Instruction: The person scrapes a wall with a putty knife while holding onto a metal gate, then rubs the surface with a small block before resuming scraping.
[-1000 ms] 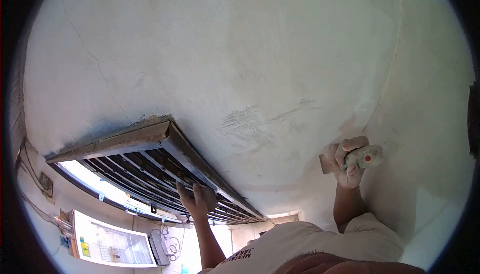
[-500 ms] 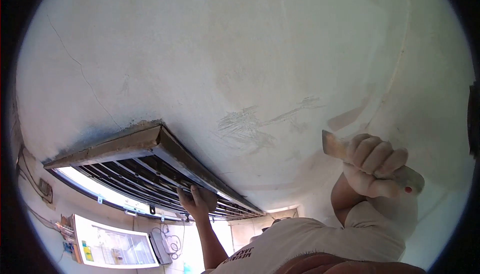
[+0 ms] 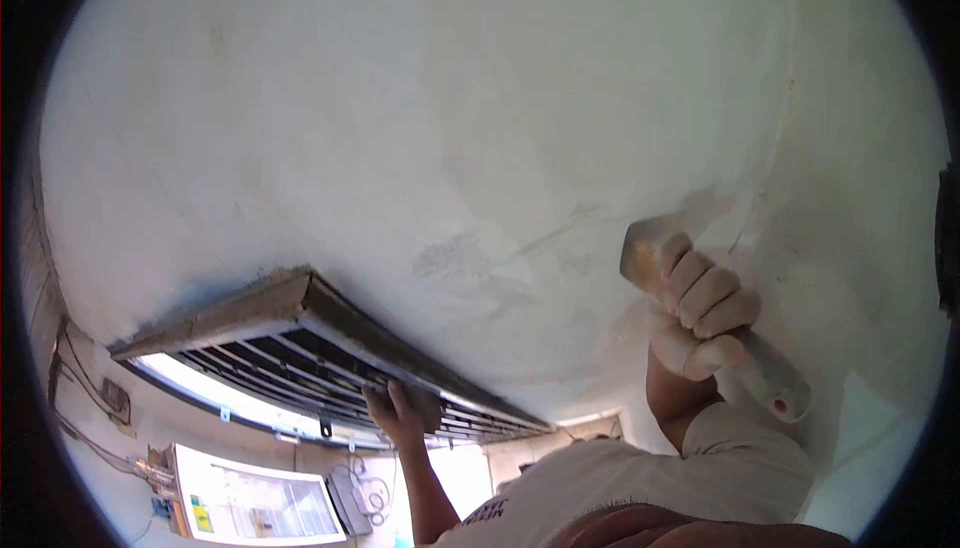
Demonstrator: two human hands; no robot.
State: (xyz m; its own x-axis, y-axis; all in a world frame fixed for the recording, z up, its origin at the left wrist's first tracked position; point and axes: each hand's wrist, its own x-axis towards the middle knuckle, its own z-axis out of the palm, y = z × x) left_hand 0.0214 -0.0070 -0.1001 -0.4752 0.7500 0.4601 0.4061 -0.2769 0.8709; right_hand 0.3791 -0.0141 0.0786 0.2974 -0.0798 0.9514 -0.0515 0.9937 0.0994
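My right hand is wrapped round a putty knife with a pale, smeared handle and a red-rimmed hole at its end. Its stained blade points up and left, close against the off-white plastered wall; whether it touches cannot be made out. Lower left, my left hand is raised beside the dark bars of a window grille. Its fingers are closed on a flat brown piece, partly hidden by the hand. Grey scuffed marks show on the wall between both hands.
A brown frame with a sharp corner juts out around the grille. Below it stand a white glass-fronted cabinet and loose cables. Wires run down the left wall past a switch box.
My right hand has moved left and slightly up with the putty knife, whose handle now slants more steeply. The view has shifted a little; my left hand stays by the grille.
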